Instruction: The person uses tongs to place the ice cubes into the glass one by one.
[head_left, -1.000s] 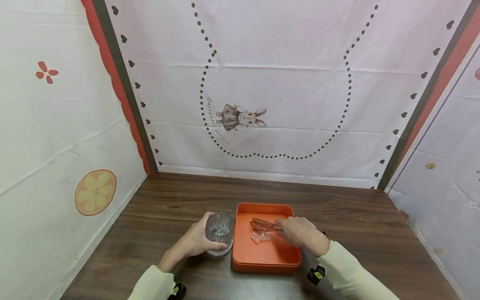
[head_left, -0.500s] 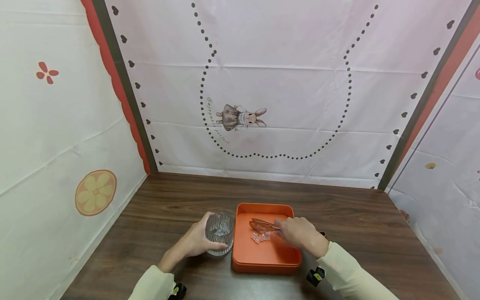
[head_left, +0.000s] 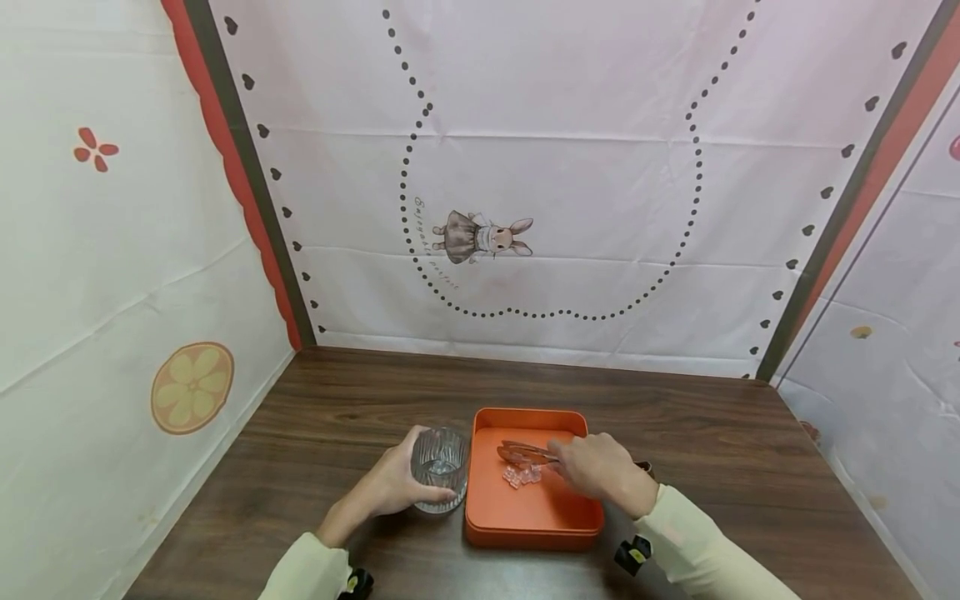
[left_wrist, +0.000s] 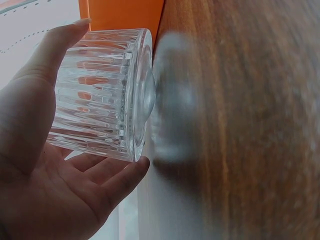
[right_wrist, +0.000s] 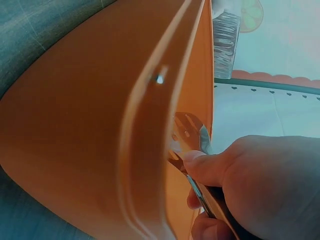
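Note:
My left hand (head_left: 393, 482) grips a clear ribbed drinking glass (head_left: 441, 457), thumb and fingers on opposite sides. In the left wrist view the glass (left_wrist: 97, 92) is close above the table; whether its base touches is hard to tell. On the right, my right hand (head_left: 602, 472) holds metal serving tongs (head_left: 519, 453) over an orange tray (head_left: 536, 515). Several clear ice cubes (head_left: 522, 476) lie on the tray floor, just below the tongs' heads. From the right wrist, the thumb presses the tongs (right_wrist: 187, 127), slotted head visible; the tray wall hides much.
The glass stands immediately left of the tray, almost against its wall. A dark wood table (head_left: 360, 379) carries everything. Behind it hangs a white printed cloth (head_left: 570, 208), with another cloth wall (head_left: 112, 292) on the left and one on the right (head_left: 900, 292).
The two arms of the tongs have drawn closer together, and their heads have shifted slightly left and lower near the cubes. The left hand and glass look unmoved.

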